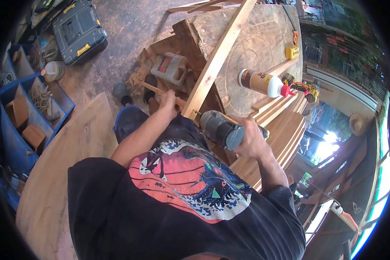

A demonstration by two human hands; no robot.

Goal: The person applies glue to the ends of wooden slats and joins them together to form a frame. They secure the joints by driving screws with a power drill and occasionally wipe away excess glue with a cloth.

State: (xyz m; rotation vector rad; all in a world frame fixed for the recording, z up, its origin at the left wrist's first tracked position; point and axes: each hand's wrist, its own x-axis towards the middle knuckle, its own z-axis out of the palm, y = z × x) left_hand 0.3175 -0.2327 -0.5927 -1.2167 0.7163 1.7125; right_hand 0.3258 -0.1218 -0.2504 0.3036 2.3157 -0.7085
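Note:
My left hand [167, 104] is closed around a thin wooden strip [154, 88], close to the near end of a long pale board [212, 71]. My right hand [250, 138] grips a cordless drill [221, 128]. The drill's nose points at the board's near end; whether the bit [196, 114] touches the wood is hard to tell. The long board lies slanted across the worktable [247, 52], its near end reaching past the edge. A glue bottle [260, 82] with a red cap lies on its side on that table.
Stacked planks [281, 130] lie right of the drill, near a yellow power tool [311, 92]. A yellow tape measure [292, 53] sits farther back. Below the table edge stands a plastic jug [171, 68]. Left are a toolbox [80, 32], a blue divided bin [34, 104] and a wooden panel [69, 164].

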